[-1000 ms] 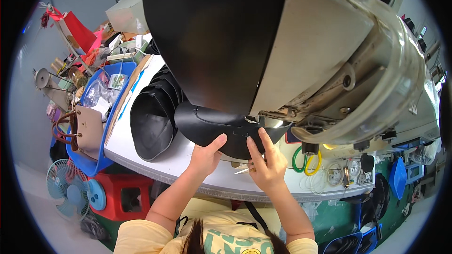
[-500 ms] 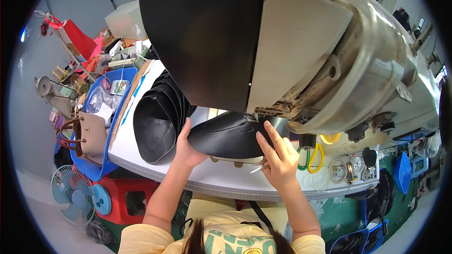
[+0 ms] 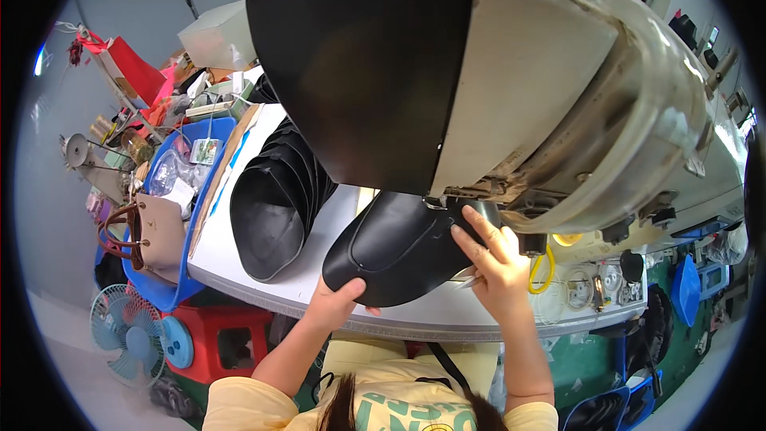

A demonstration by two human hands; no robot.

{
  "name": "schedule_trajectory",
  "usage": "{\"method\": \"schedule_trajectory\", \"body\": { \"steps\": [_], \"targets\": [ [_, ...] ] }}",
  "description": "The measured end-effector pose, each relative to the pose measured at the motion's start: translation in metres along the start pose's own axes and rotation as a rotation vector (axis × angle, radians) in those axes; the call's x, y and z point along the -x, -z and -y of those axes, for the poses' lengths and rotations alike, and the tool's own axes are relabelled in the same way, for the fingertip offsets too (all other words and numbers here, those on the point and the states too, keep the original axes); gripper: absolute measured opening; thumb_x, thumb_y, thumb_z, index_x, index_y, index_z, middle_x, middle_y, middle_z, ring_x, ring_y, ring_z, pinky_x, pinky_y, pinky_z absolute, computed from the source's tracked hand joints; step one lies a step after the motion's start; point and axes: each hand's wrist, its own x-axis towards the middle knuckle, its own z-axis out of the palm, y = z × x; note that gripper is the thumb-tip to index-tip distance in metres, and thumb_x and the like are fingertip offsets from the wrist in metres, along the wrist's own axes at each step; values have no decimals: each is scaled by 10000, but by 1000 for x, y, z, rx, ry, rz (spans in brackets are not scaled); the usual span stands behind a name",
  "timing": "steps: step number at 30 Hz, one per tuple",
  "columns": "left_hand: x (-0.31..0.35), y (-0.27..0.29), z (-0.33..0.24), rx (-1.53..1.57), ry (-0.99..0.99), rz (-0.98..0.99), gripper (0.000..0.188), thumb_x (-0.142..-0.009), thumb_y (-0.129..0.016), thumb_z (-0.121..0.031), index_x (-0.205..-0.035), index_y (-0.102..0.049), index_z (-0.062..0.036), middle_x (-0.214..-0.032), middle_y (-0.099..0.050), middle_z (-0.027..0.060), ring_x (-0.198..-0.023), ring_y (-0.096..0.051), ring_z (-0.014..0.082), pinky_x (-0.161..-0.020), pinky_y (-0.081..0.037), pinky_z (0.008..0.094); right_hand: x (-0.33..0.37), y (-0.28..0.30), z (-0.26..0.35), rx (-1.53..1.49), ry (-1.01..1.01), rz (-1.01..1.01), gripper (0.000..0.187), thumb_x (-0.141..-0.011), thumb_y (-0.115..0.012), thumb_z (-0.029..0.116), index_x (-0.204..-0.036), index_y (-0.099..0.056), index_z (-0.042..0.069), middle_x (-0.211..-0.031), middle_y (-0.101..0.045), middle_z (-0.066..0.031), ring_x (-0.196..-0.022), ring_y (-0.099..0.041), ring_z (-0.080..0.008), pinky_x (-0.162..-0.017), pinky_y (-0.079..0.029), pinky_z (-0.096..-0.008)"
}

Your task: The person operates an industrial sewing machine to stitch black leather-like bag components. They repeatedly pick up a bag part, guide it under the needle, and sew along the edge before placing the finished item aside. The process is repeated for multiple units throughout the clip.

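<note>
A black, smooth shoe upper (image 3: pixel 407 251) lies under the sewing machine (image 3: pixel 455 72), its far edge at the needle area. My left hand (image 3: pixel 339 303) grips the upper's near left edge, thumb on top and fingers underneath. Close to the needle area, my right hand (image 3: pixel 495 259) rests its two extended fingertips on the upper's right part. Silver pointed blades, apparently thread snips (image 3: pixel 470 282), stick out from its curled fingers; their handle is hidden. Left of the machine, a nested stack of black uppers (image 3: pixel 267 227) stands on the white table (image 3: pixel 319 275).
Right of my right hand lie a yellow scissor handle (image 3: pixel 542 273) and clear bobbin-like discs (image 3: pixel 578 291). A blue bin (image 3: pixel 171 291) holding bags stands at the left, with a beige handbag (image 3: pixel 159 231). Below are a fan (image 3: pixel 128 335) and a red stool (image 3: pixel 211 335).
The upper has turned, its left end swinging toward me and showing a curved seam. My left hand moved nearer and right, thumb now on top. My right hand shifted slightly right.
</note>
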Motion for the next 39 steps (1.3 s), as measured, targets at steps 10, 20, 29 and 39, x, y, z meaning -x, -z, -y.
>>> {"method": "schedule_trajectory", "body": {
  "steps": [10,20,29,39],
  "targets": [
    [31,-46,31,-99,-11,-8,268,-945,-482,-62,-1185,-474,55,-1000,-640,156,-802,-660,218,-677,-557,307,0,2,-30,-319,-113,38,541,-624,-473,-211,-1031,-689,71,-1099,-643,-179,-1001,-619,-319,-884,-462,-335],
    [30,-64,53,-70,-9,-97,244,-954,-484,-76,-1161,-518,50,-1032,-639,135,-855,-672,214,-686,-562,294,8,0,-46,-231,-223,53,196,-694,-593,-73,-804,-638,83,-780,-581,-83,-748,-514,-259,-698,-437,-322],
    [23,-72,61,-101,-106,-110,214,-955,-486,-71,-1123,-534,52,-994,-642,113,-802,-666,188,-662,-541,286,13,-4,-64,-176,-335,139,316,-795,-479,-14,-989,-687,123,-852,-646,-108,-765,-592,-211,-726,-466,-301],
    [7,-67,48,-139,9,-91,233,-968,-477,-159,-1017,-572,49,-805,-668,124,-700,-642,169,-651,-525,293,-3,1,-56,-253,-355,215,381,-802,-437,50,-1108,-651,128,-900,-639,-120,-827,-601,-246,-773,-466,-346]
  ]
}}
